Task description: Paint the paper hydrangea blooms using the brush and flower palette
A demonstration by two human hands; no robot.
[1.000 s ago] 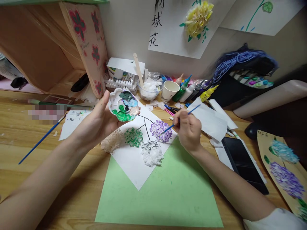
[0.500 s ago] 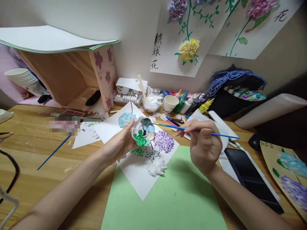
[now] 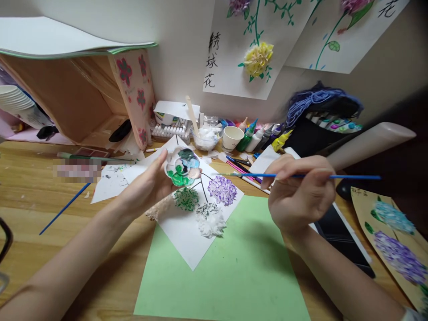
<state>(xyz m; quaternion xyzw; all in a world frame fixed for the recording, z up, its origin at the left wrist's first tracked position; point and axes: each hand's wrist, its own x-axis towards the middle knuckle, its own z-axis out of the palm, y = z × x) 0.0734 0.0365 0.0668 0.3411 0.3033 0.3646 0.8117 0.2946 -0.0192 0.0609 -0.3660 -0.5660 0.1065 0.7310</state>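
Observation:
My left hand (image 3: pixel 149 189) grips a small round paint palette (image 3: pixel 174 166) by its left side, with green, dark, light blue and pale paint in its wells. In my right hand (image 3: pixel 301 191), closed around the handle, a blue paintbrush (image 3: pixel 254 175) lies level, its tip pointing left towards the palette but apart from it. Below both is a white paper (image 3: pixel 192 252) with raised flower heads: a purple flower (image 3: pixel 222 190), a green flower (image 3: pixel 186 199) and a white flower (image 3: pixel 211 221) with dark strokes on top. A beige flower (image 3: pixel 160 208) shows partly under my left forearm.
The white paper overlaps a green sheet (image 3: pixel 220 285) on the wooden table. Behind stand a bowl of white scraps (image 3: pixel 207 137), a paper cup (image 3: pixel 232 138) and paint bottles (image 3: pixel 248 137). Another blue brush (image 3: pixel 65 208) lies left. A black tray (image 3: pixel 344 240) is at right.
The brush has moved right, away from the palette, and its tilt has levelled. The palette has shifted left and up off the flowers, uncovering more of the green one. The whole view has shifted slightly.

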